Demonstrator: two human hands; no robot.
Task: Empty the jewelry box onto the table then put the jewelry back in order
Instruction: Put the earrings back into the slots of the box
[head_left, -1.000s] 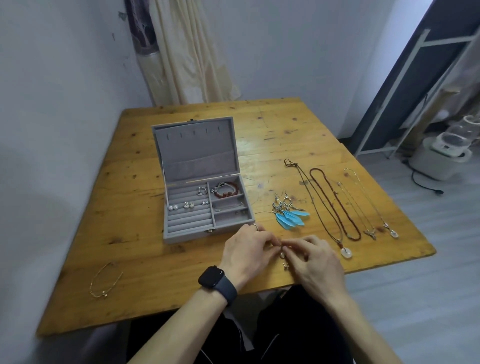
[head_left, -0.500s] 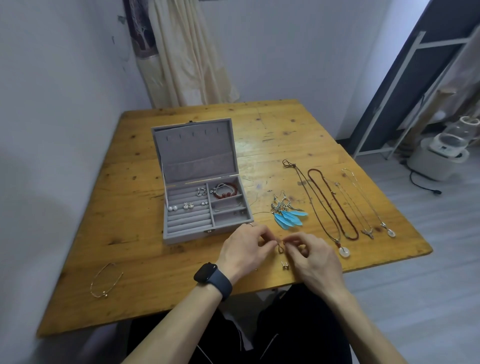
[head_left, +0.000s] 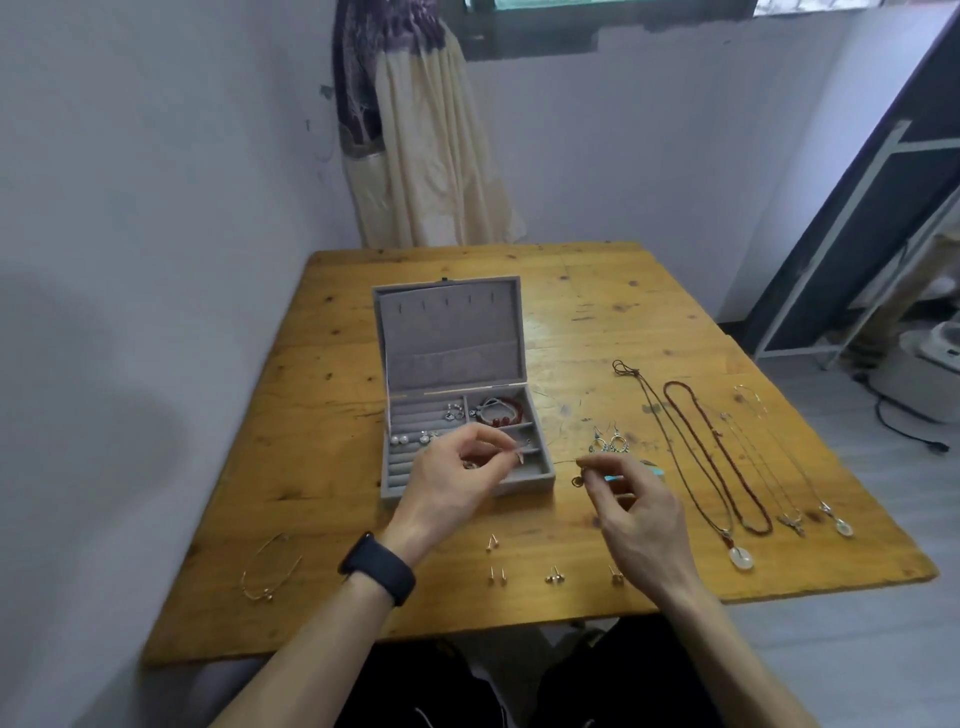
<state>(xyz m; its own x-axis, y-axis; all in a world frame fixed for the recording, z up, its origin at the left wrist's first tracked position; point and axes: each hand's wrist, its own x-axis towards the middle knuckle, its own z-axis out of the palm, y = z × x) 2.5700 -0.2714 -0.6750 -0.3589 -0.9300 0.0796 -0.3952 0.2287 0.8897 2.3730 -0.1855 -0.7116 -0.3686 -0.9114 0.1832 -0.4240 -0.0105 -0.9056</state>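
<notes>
The grey jewelry box (head_left: 447, 332) stands open on the wooden table (head_left: 597, 312). It holds a red bead bracelet (head_left: 501, 410), pearl earrings (head_left: 400, 439) and other small earrings. My left hand (head_left: 457, 478), with a dark watch on its wrist, hovers over the box's front and pinches one end of a thin chain (head_left: 558, 462). My right hand (head_left: 634, 514) pinches the other end, where a small ring pendant (head_left: 576, 480) dangles. Several small gold studs (head_left: 555, 576) lie near the front edge below my hands.
Hook earrings (head_left: 610, 444) with blue feathers lie partly behind my right hand. Several necklaces lie in a row at the right, among them a red bead one (head_left: 717, 457) and a cord with a white pendant (head_left: 740, 556). A gold bangle (head_left: 270, 569) lies front left.
My hands have lifted off the table and moved apart, stretching the thin chain between them. The left hand went toward the box. The studs under my hands are uncovered.
</notes>
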